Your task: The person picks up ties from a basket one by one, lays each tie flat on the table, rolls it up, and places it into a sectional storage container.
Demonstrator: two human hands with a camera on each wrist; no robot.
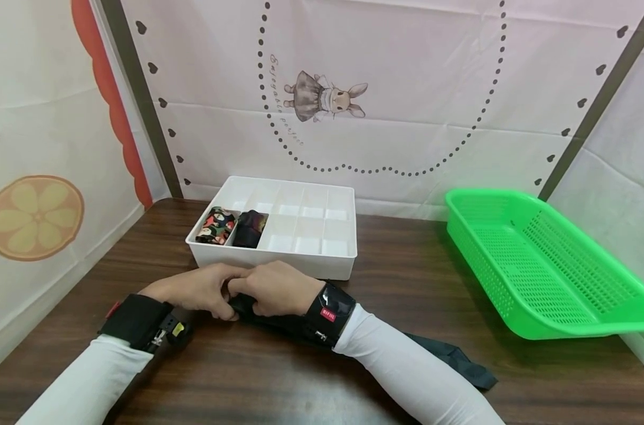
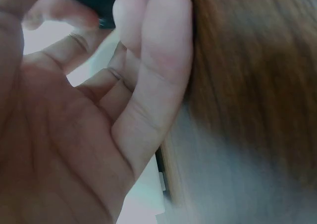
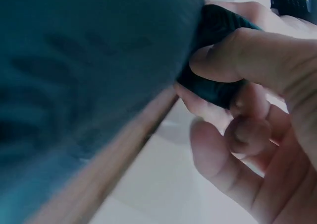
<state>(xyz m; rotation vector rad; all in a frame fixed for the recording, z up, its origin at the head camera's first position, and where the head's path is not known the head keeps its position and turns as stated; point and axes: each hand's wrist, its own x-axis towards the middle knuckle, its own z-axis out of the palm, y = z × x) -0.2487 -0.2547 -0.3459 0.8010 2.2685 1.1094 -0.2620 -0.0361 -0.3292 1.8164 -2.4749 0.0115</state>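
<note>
Dark wood-grain table (image 1: 407, 277) under a pale printed backdrop with a rabbit figure (image 1: 324, 97) and dotted arcs. At the far edge, white divided organizer (image 1: 300, 227), two front-left cells filled: patterned roll (image 1: 215, 225) in the corner cell, dark roll (image 1: 249, 228) just beside it. To the right, well apart, green perforated basket (image 1: 539, 265), tilted against the side wall.

Near the front, both hands meeting over dark garment (image 1: 449, 355). Left hand (image 1: 196, 290) and right hand (image 1: 276, 289) touching, fingers curled, pinching the rolled end of the cloth between them, just in front of the organizer's near wall. Long axis of the garment running from that pinched end diagonally toward the near right, passing under the right forearm, free end lying flat and pointing toward the table's near-right corner.

From the head view: whole layout, cloth's length and direction, but pinch itself hidden by knuckles. From the right wrist view: thumb and fingertips (image 3: 233, 65) pressed on a ribbed teal-dark fold (image 3: 213, 80), cloth filling the left of the frame. From the left wrist view: palm close up, fingertips (image 2: 148, 26) bent round a dark scrap at the top edge, blurred wood grain to the right.
</note>
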